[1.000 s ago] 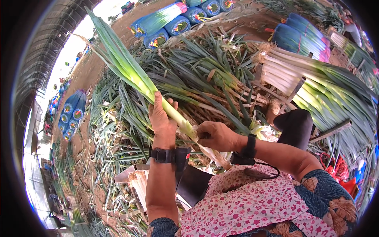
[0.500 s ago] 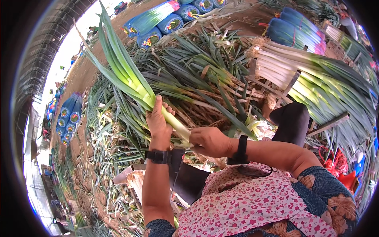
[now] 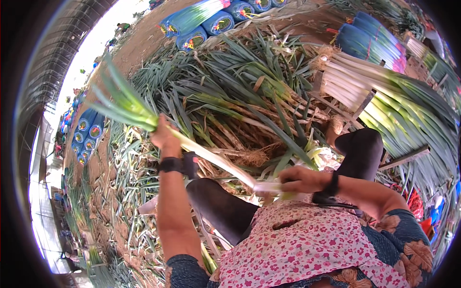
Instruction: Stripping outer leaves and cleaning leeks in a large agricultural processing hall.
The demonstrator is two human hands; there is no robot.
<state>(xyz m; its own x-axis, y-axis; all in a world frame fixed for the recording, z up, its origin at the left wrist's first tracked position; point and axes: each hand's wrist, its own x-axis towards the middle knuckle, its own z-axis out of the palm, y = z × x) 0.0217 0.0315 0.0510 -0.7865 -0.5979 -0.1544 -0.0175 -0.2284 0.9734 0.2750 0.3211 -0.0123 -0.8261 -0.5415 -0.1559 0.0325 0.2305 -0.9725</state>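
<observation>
An arched roof [image 3: 57,62] borders brown earth [image 3: 137,43] strewn with leaves [image 3: 129,177]. A long leek [image 3: 211,156], white-shafted and green-topped, slants before a flowered apron [image 3: 297,235]; the left hand [image 3: 165,137] wraps its upper shaft, while the right hand [image 3: 300,180] pinches a pale, blurred sheath [image 3: 269,187] at the lower end, hiding part. Beyond lie a leek pile [image 3: 225,103], racked leeks [image 3: 345,79] and blue-wrapped bundles [image 3: 187,21].

The left grip [image 3: 165,137] clenches, arm [image 3: 177,216] outstretched; the right grip [image 3: 301,179] curls, elbow [image 3: 388,204] bent.
</observation>
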